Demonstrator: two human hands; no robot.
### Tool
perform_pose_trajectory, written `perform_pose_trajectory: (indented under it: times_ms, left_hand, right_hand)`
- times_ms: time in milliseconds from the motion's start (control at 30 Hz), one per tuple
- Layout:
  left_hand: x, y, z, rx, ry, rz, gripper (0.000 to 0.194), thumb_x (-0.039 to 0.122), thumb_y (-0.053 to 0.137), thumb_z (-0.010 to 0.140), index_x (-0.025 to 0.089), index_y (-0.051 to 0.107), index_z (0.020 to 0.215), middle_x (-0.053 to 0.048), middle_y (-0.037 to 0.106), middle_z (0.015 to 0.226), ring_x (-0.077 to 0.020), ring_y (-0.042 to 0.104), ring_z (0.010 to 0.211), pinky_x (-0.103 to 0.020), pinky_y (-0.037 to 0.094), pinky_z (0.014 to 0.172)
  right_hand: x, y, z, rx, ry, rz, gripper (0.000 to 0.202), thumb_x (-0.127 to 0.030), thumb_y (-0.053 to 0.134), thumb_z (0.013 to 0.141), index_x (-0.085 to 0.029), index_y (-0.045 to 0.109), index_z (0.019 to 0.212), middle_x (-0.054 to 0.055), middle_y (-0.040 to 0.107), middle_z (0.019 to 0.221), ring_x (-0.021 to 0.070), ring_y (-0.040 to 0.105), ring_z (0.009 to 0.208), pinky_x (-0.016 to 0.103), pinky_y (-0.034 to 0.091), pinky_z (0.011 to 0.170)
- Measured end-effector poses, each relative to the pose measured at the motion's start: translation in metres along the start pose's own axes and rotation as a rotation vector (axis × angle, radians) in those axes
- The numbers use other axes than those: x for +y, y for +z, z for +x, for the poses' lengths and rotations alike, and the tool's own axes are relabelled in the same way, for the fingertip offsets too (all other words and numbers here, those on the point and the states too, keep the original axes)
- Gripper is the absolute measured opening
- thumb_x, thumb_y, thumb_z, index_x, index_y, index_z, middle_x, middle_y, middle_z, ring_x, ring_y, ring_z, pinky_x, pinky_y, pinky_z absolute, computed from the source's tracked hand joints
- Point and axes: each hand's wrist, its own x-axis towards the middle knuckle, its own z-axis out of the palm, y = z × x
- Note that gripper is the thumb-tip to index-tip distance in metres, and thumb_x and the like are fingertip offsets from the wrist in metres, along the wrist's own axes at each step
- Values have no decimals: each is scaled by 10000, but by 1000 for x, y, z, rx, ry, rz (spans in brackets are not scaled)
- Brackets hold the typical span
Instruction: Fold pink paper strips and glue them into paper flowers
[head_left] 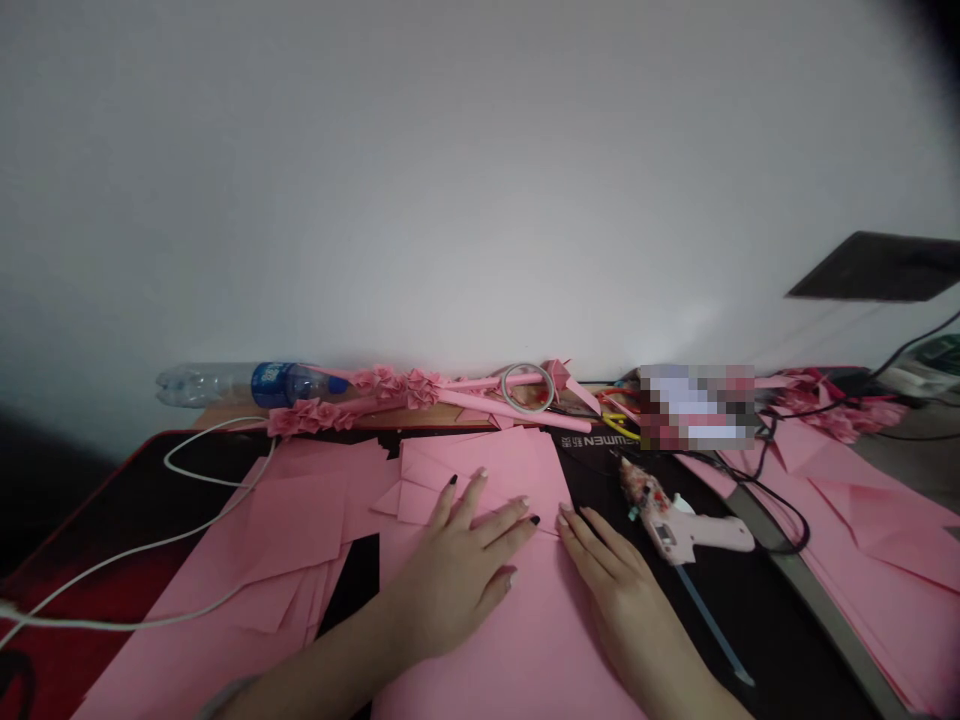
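Note:
Pink paper sheets lie in the middle of the desk, with smaller pink pieces on top at their far end. My left hand rests on the paper with its fingers spread, the fingertips touching the smaller pieces. Beside it, my right hand lies at the right edge of the stack, its fingers stretched out and fairly close together. Neither hand appears to grip anything.
Further pink sheets lie left and right. A glue gun with a glue stick sits right of my hands. Behind are a bottle, paper flowers, a ring and cables.

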Motion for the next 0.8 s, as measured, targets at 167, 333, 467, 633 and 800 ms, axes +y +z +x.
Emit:
perform_pose_trajectory:
  times_ms: [167, 333, 467, 633, 800]
  left_hand:
    - [0, 1, 0, 20, 4, 2, 558, 260, 398, 959, 392, 222, 1472, 131, 235, 1550, -340, 26, 1441, -608, 126, 1134]
    - [0, 2, 0, 2, -5, -3, 555, 254, 380, 964, 396, 210, 1474, 141, 203, 1557, -348, 32, 1437, -617, 153, 1123]
    - [0, 0, 0, 8, 2, -4, 555, 254, 390, 960, 381, 224, 1474, 129, 223, 1555, -341, 16, 1438, -617, 120, 1132]
    - [0, -3, 0, 5, 5, -2, 557, 251, 389, 956, 370, 227, 1476, 107, 258, 1548, -333, 20, 1440, -610, 134, 1132]
    - [1, -2, 1, 2, -4, 6, 588, 257, 379, 958, 342, 161, 1498, 95, 249, 1553, -333, 32, 1440, -592, 101, 1146]
  right_hand:
    - [-12, -4, -2, -37, 0, -27, 528, -79, 382, 830, -33, 469, 1349, 160, 531, 1370, 280, 511, 1249, 450, 488, 949]
    - [-17, -7, 1, -39, 13, -47, 489, -162, 411, 862, -41, 490, 1329, 175, 543, 1351, 293, 545, 1215, 453, 495, 921]
    - [-18, -7, 7, -16, 35, -78, 438, -159, 383, 862, -57, 573, 1243, 174, 596, 1291, 306, 602, 1138, 480, 509, 875]
    - [-24, -6, 16, -25, -5, -93, 466, -146, 355, 840, -7, 579, 1225, 205, 602, 1268, 327, 609, 1124, 510, 532, 835]
    - [-29, -3, 16, -9, -1, -72, 454, -144, 353, 864, -16, 562, 1247, 185, 582, 1299, 293, 603, 1143, 469, 526, 888]
